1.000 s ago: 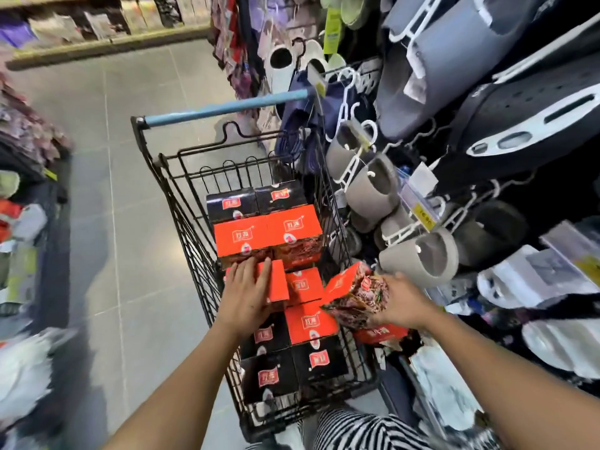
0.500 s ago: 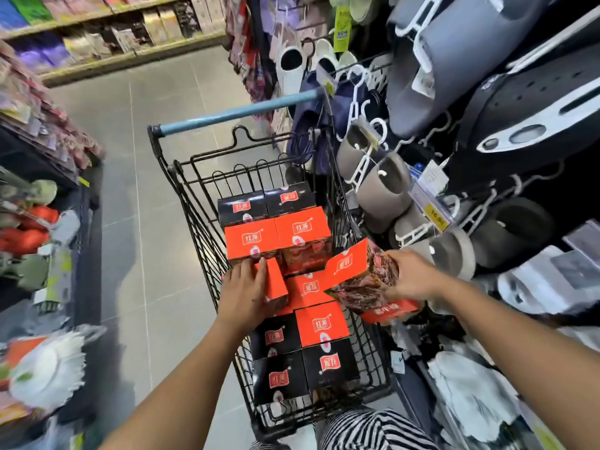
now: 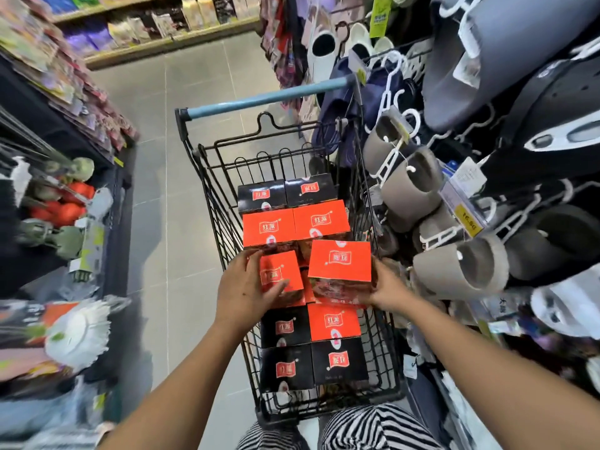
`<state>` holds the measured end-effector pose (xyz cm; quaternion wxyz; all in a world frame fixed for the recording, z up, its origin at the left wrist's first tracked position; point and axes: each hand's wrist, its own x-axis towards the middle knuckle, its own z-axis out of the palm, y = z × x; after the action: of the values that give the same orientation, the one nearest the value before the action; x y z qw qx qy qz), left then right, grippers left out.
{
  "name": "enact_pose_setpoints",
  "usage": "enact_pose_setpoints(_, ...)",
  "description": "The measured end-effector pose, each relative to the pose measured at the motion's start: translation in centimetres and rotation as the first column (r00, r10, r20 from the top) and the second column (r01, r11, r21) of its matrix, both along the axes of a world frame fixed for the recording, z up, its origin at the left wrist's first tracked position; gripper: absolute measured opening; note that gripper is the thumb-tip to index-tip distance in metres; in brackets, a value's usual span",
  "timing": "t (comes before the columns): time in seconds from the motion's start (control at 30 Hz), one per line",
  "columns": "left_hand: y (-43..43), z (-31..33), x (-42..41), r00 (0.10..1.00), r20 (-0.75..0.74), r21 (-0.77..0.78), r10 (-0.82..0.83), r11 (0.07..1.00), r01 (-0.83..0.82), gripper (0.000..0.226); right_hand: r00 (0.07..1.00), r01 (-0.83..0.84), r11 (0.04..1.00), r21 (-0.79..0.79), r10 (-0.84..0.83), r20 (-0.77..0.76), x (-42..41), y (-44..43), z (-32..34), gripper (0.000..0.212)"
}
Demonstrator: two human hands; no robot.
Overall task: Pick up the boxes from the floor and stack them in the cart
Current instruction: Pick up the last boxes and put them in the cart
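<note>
A black wire cart point(image 3: 207, 177) with a blue handle point(image 3: 266, 99) stands in front of me, packed with several orange and black boxes. My left hand point(image 3: 243, 287) grips a small orange box point(image 3: 279, 274) in the middle of the cart. My right hand point(image 3: 389, 289) holds a larger orange box point(image 3: 339, 259) level above the middle right of the load. Two orange boxes point(image 3: 295, 225) and two black boxes point(image 3: 285, 191) lie further back. Black boxes point(image 3: 313, 363) and one orange box point(image 3: 334, 321) fill the near end.
Racks of grey slippers point(image 3: 461, 267) and dark shoes point(image 3: 552, 102) hang close against the cart's right side. A low display point(image 3: 61, 203) with packaged goods runs along the left. Grey tiled floor point(image 3: 168, 222) lies between. Stocked shelves point(image 3: 156, 27) cross the far end.
My right hand has brought its orange box from the cart's right edge in over the load and turned it flat. My left hand has shifted its grip on the small orange box.
</note>
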<state>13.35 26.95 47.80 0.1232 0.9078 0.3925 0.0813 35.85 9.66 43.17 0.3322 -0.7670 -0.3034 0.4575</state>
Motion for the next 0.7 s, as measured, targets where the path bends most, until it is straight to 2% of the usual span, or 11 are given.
enact_pose_setpoints(0.07,0.0,0.1,0.0,0.984,0.074,-0.078,0.162,0.985,-0.157,0.073,0.998,0.054,0.999,0.008,-0.054,-0.012,-1.4,0.0,-1.2,0.104)
enact_pose_setpoints(0.13,0.4,-0.3,0.1,0.936,0.060,-0.245,0.347,0.914,-0.323,0.078,0.998,0.062,0.998,-0.026,-0.062,0.004,-2.1,0.2,-2.4,0.104)
enact_pose_setpoints(0.17,0.6,-0.5,0.2,0.905,0.027,-0.341,0.425,0.855,-0.391,0.083,0.999,0.042,0.997,-0.064,-0.043,-0.006,-1.9,0.3,-3.0,0.101)
enact_pose_setpoints(0.23,1.0,-1.2,0.3,0.831,-0.036,-0.541,0.555,0.688,-0.483,0.082,0.993,-0.003,0.988,-0.153,-0.016,-0.121,-1.4,0.2,-2.6,0.096)
enact_pose_setpoints(0.3,1.1,-1.6,0.5,0.771,-0.079,-0.736,0.632,0.485,-0.472,0.073,0.966,-0.033,0.987,-0.160,-0.009,-0.257,-0.8,-0.1,-1.7,0.100)
enact_pose_setpoints(0.37,0.9,-1.9,0.5,0.749,-0.079,-0.827,0.658,0.376,-0.418,0.062,0.938,0.042,0.988,-0.146,-0.089,-0.334,-0.3,-0.4,-1.0,0.102)
enact_pose_setpoints(0.43,0.9,-2.1,0.3,0.757,-0.049,-0.836,0.651,0.388,-0.388,0.057,0.913,0.124,0.984,-0.124,-0.162,-0.375,-0.1,-0.1,-0.8,0.091)
enact_pose_setpoints(0.53,0.7,-1.9,0.6,0.810,-0.016,-0.857,0.587,0.409,-0.314,0.048,0.900,0.175,0.983,-0.060,-0.185,-0.396,-0.2,1.1,-0.8,0.055)
enact_pose_setpoints(0.6,0.5,-1.9,1.0,0.811,-0.004,-0.868,0.585,0.401,-0.294,0.046,0.884,0.227,0.973,-0.042,-0.223,-0.411,-0.1,1.9,-0.7,0.036)
enact_pose_setpoints(0.7,0.8,-1.9,1.4,0.808,0.003,-0.870,0.590,0.400,-0.288,0.048,0.880,0.245,0.969,-0.029,-0.235,-0.413,0.2,2.6,-0.4,0.027)
